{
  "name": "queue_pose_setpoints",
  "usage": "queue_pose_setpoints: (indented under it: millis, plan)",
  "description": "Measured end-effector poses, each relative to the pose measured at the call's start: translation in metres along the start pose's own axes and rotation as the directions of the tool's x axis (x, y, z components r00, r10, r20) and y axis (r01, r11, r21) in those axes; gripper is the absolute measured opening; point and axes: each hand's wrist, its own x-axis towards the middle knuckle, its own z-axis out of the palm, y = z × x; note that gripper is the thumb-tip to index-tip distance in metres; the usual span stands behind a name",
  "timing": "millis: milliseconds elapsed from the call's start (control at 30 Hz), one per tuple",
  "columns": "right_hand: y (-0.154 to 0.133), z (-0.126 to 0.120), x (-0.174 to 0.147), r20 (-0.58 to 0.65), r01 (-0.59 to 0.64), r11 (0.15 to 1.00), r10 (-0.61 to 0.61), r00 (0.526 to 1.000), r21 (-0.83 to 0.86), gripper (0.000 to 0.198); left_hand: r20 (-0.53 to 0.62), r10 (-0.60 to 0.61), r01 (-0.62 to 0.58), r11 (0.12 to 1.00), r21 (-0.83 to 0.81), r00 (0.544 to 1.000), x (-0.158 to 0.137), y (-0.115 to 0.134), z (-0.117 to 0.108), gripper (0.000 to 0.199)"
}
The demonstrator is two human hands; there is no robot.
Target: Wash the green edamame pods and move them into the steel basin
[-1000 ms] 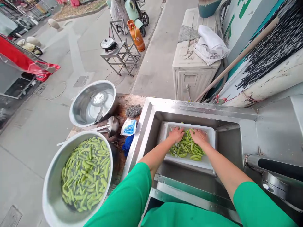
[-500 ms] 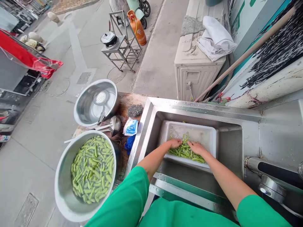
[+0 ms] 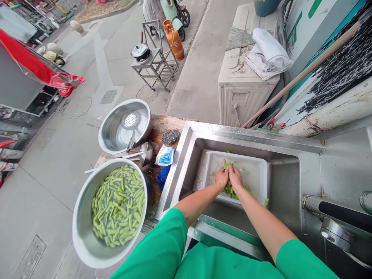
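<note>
While my left hand point(image 3: 221, 179) and right hand point(image 3: 235, 178) press together, cupped shut around a clump of slim green bean pods point(image 3: 229, 189), the clump sits at the white tray's point(image 3: 255, 170) front edge, inside the steel sink point(image 3: 286, 176); a few pods lie loose beside it.

Worn wooden table point(image 3: 162, 126) with two steel bowls point(image 3: 123, 126), ladle point(image 3: 144, 153), scourer point(image 3: 170, 136), blue-white packet point(image 3: 164, 155)

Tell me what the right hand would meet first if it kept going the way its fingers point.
The right hand, cupped with the left hand around green pods, points away from the body. Probably it would meet the white tray's bare floor, then its far wall; depth is unclear.
</note>
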Motion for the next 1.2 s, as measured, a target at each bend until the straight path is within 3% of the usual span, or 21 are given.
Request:
queue_pose_setpoints:
  millis: [200, 433, 600, 667, 767, 900, 1000, 1100, 1200]
  plan:
    - [-0.022, -0.018, -0.026, -0.142, 0.053, 0.995, -0.04, 0.989, 0.086, 0.073, -0.003, 0.268, -0.268, 0.963, 0.026, 0.963, -0.024, 0.022, -0.008, 0.046]
    - [-0.028, -0.028, -0.045, -0.211, 0.13, 0.98, -0.096, 0.973, 0.152, 0.088, -0.01, 0.383, -0.383, 0.924, 0.026, 0.924, -0.046, 0.034, -0.015, 0.045]
    - [-0.079, -0.046, -0.08, -0.289, 0.25, 0.962, -0.21, 0.934, 0.11, 0.08, -0.073, 0.491, -0.493, 0.87, -0.014, 0.868, -0.072, 0.073, -0.045, 0.044]
    - [-0.108, -0.046, -0.105, -0.331, 0.349, 0.932, -0.301, 0.894, 0.094, 0.077, -0.118, 0.544, -0.552, 0.832, -0.052, 0.831, -0.087, 0.09, -0.071, 0.044]
    - [-0.154, -0.034, -0.148, -0.372, 0.539, 0.84, -0.481, 0.794, 0.064, 0.074, -0.237, 0.621, -0.654, 0.751, -0.094, 0.747, -0.111, 0.108, -0.122, 0.043]
    - [-0.213, 0.01, -0.213, -0.336, 0.76, 0.646, -0.704, 0.626, 0.063, 0.072, -0.453, 0.622, -0.729, 0.678, -0.096, 0.639, -0.141, 0.112, -0.211, 0.042]
    - [-0.247, 0.064, -0.266, -0.249, 0.856, 0.507, -0.82, 0.515, 0.101, 0.069, -0.606, 0.564, -0.749, 0.657, -0.081, 0.56, -0.165, 0.095, -0.284, 0.041]
    - [-0.265, 0.125, -0.316, -0.096, 0.906, 0.395, -0.907, 0.411, 0.151, 0.063, -0.748, 0.434, -0.731, 0.675, -0.099, 0.502, -0.188, 0.062, -0.35, 0.043]
    - [-0.269, 0.181, -0.351, 0.151, 0.919, 0.376, -0.922, 0.357, 0.12, 0.054, -0.826, 0.241, -0.569, 0.814, -0.114, 0.509, -0.201, 0.021, -0.402, 0.048]
